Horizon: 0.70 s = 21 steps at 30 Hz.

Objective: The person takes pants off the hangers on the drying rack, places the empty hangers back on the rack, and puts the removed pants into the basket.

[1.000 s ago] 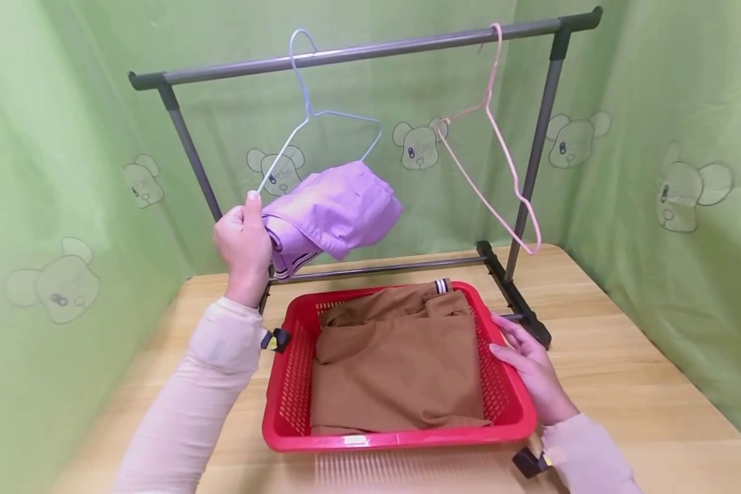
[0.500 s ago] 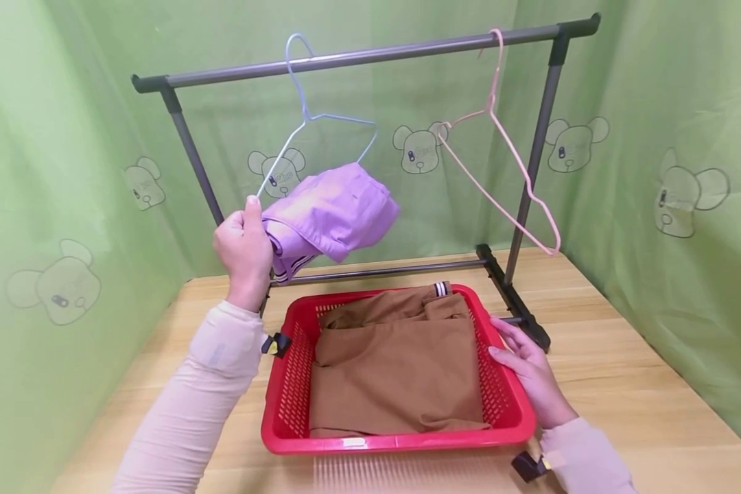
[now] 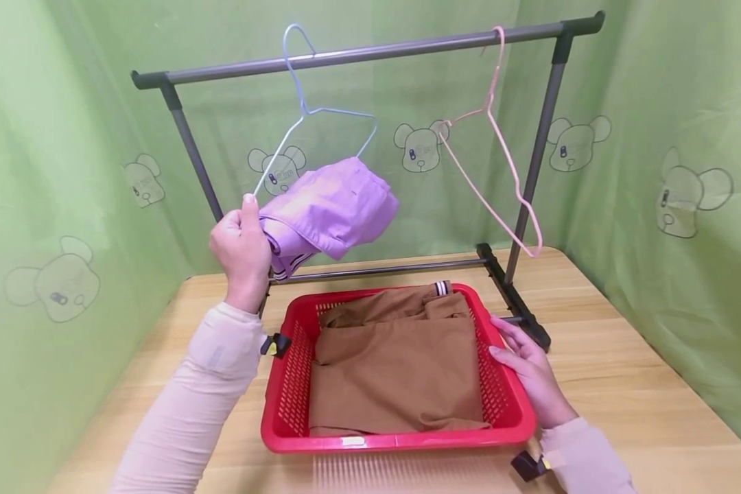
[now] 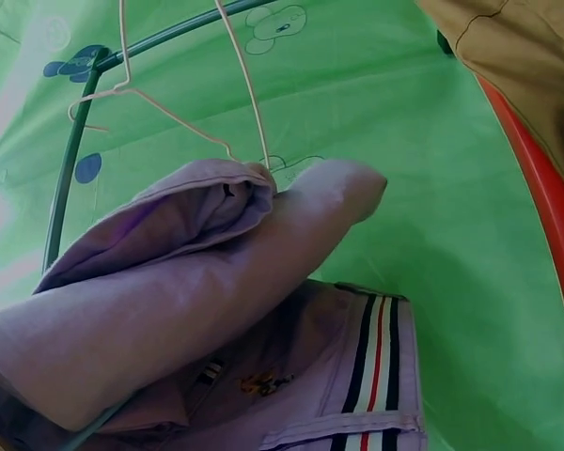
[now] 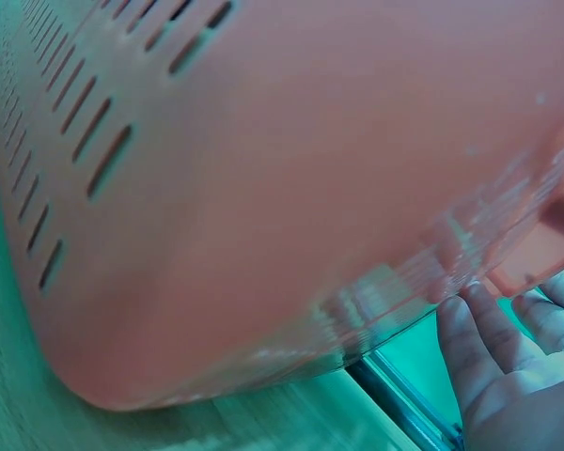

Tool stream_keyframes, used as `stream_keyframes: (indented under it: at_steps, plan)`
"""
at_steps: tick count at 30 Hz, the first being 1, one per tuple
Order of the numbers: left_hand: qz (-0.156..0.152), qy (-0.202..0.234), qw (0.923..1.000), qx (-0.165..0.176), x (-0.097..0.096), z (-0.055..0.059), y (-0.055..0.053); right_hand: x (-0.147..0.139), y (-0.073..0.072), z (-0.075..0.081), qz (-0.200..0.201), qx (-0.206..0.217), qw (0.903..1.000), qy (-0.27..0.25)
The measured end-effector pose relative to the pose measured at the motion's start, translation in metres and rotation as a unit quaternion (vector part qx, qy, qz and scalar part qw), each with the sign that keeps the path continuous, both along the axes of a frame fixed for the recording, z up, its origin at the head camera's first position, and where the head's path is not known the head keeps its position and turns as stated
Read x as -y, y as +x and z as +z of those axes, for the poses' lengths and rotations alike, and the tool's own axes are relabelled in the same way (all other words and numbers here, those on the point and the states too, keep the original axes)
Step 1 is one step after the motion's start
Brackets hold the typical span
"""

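My left hand (image 3: 241, 243) grips the lower left corner of a blue wire hanger (image 3: 301, 103), thumb up along its arm. The hanger's hook is over the rack rail (image 3: 395, 51). A folded purple garment (image 3: 333, 206) drapes across its lower bar beside my fist; in the left wrist view the purple garment (image 4: 169, 301) shows striped trim and a small coloured motif. My right hand (image 3: 534, 374) holds the right rim of a red plastic basket (image 3: 395, 439), thumb at the rim and fingers outside. A folded brown garment (image 3: 401, 370) with a striped patch lies in the basket.
A bare pink hanger (image 3: 512, 165) hangs near the rail's right end. The rack's black foot (image 3: 512, 302) stands on the wooden table (image 3: 630, 384), behind and right of the basket. A green curtain (image 3: 648, 103) with bear faces surrounds the table.
The pink hanger swung right, then back left. The blue hanger and purple garment have shifted slightly left with my left hand. My right hand has stayed at the basket rim.
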<state>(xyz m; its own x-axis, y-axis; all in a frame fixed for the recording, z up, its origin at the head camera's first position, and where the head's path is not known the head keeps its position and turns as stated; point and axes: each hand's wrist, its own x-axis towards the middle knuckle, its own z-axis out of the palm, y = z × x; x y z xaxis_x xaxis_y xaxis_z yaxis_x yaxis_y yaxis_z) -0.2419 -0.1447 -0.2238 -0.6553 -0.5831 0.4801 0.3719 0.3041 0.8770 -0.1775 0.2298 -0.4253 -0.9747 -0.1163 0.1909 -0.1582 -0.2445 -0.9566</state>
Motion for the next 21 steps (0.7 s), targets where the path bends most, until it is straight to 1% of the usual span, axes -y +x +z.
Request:
stream_keyframes:
  at_steps: [5,9,17,21]
  plan:
    - [-0.002,0.003,1.0000,0.004,-0.0007,0.0001,0.0022,0.0001,0.0008,0.0003,-0.004,0.005,1.0000,0.006]
    - [-0.005,-0.001,1.0000,0.001,-0.0014,-0.0012,0.0032,-0.0002,0.0012,-0.0003,-0.005,0.003,1.0000,0.000]
    - [0.001,-0.005,1.0000,-0.004,-0.0007,-0.0035,0.0053,-0.0009,0.0006,-0.0008,-0.002,-0.001,1.0000,-0.003]
    - [-0.004,-0.007,0.9999,-0.007,-0.0004,-0.0045,0.0074,-0.0010,0.0008,-0.0012,-0.007,0.004,1.0000,0.006]
